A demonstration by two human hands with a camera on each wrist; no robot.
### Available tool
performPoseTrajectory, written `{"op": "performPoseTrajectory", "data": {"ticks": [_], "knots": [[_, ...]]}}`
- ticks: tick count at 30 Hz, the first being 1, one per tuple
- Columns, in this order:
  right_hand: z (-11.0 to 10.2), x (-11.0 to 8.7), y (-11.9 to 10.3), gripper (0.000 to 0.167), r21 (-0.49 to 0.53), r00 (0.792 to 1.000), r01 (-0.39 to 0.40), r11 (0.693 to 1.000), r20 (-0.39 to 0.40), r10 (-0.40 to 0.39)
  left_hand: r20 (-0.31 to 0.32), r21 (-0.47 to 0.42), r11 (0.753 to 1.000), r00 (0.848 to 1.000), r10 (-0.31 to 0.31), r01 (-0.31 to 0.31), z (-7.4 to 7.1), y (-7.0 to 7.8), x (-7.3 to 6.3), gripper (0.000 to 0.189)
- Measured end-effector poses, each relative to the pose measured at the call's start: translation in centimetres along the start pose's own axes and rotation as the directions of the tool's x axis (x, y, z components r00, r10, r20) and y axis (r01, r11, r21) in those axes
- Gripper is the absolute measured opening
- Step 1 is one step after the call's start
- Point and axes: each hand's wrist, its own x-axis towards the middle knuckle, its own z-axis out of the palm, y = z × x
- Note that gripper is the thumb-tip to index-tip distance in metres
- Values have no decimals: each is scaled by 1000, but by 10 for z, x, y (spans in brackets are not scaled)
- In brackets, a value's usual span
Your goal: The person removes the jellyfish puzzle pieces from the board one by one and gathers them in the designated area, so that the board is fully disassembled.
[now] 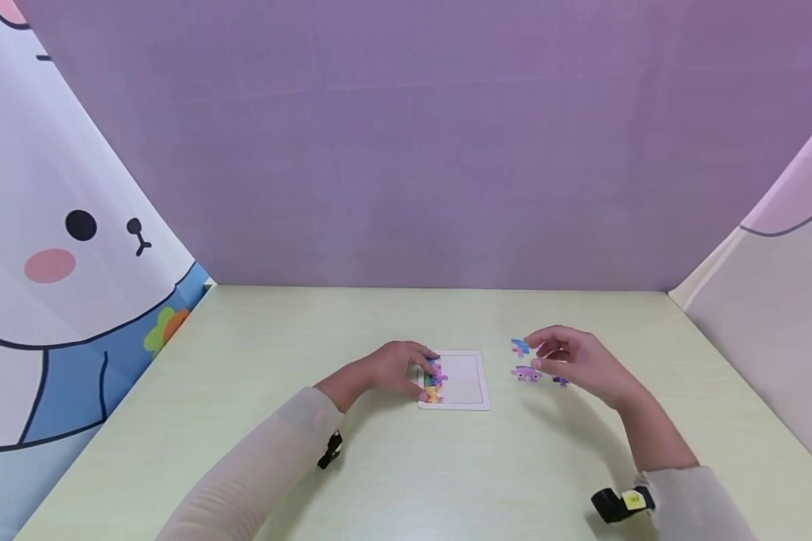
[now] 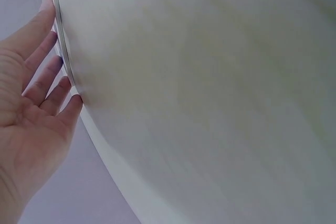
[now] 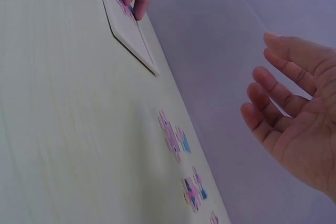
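Observation:
A white puzzle tray [image 1: 465,382] lies flat on the table, with several colourful jigsaw pieces [image 1: 434,382] along its left side. My left hand [image 1: 398,368] rests at that left side, fingertips on the pieces and the rim; in the left wrist view the fingers of the left hand [image 2: 39,85] are mostly straight along the tray edge. Right of the tray, my right hand [image 1: 578,362] hovers over loose pieces. These include a blue-and-pink piece [image 1: 519,347] and a purple piece with eyes [image 1: 526,373]. In the right wrist view the right hand [image 3: 299,114] has loosely bent fingers and holds nothing.
Another loose piece [image 1: 560,381] is partly hidden beneath the right hand. The pale wooden table [image 1: 446,481] meets a purple backdrop [image 1: 433,173] at the back. Cloth panels stand on both sides, the left panel [image 1: 54,195] bearing a cartoon animal.

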Motion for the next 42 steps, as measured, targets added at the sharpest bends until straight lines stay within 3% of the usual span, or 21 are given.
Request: {"op": "performPoseTrajectory", "data": {"ticks": [9, 20, 25, 30, 42], "knots": [[18, 14, -9, 31, 48, 996, -36, 998, 83, 32, -11, 60, 998, 1000, -18, 19, -3, 5, -1, 34], [48, 35, -9, 30, -10, 986, -47, 999, 161, 48, -4, 120, 992, 999, -32, 32, -4, 7, 2, 37], [61, 45, -8, 30, -33, 980, -84, 996, 179, 89, -4, 106, 994, 1000, -16, 16, -6, 6, 2, 32], [74, 56, -7, 28, -59, 974, -111, 992, 192, 121, -54, 73, 997, 999, -7, 11, -10, 3, 3, 30], [103, 78, -7, 17, -144, 968, -163, 976, 169, 187, -78, -21, 995, 992, -100, 98, -9, -6, 16, 50]]}}
